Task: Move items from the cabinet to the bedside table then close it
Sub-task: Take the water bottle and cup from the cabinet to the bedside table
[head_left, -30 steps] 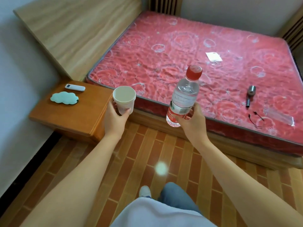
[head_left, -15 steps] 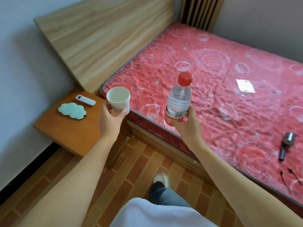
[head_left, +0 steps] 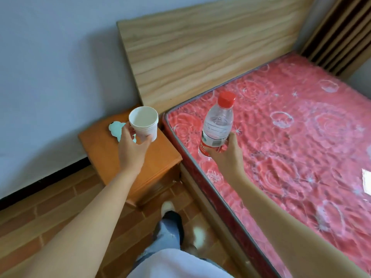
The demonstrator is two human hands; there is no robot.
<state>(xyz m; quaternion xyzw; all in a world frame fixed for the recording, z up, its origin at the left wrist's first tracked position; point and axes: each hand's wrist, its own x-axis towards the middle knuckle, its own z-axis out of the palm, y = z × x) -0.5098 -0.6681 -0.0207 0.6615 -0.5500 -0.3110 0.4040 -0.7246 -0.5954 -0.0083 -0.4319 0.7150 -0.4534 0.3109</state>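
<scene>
Left hand (head_left: 132, 149) grips white paper cup (head_left: 143, 123) above bedside table (head_left: 104, 153); right hand (head_left: 226, 155) holds water bottle (head_left: 217, 125) upright, both poised for setting down.

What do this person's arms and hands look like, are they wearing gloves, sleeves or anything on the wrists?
Both arms are bare right up to the frame's lower edge: no sleeves show. The left hand and right hand are ungloved, with no watch, bracelet or ring visible. Nothing is strapped or wired to either arm.

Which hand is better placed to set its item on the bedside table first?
Left. The left hand holds the white cup over the bedside table; the right hand holds the bottle over the mattress.
</scene>
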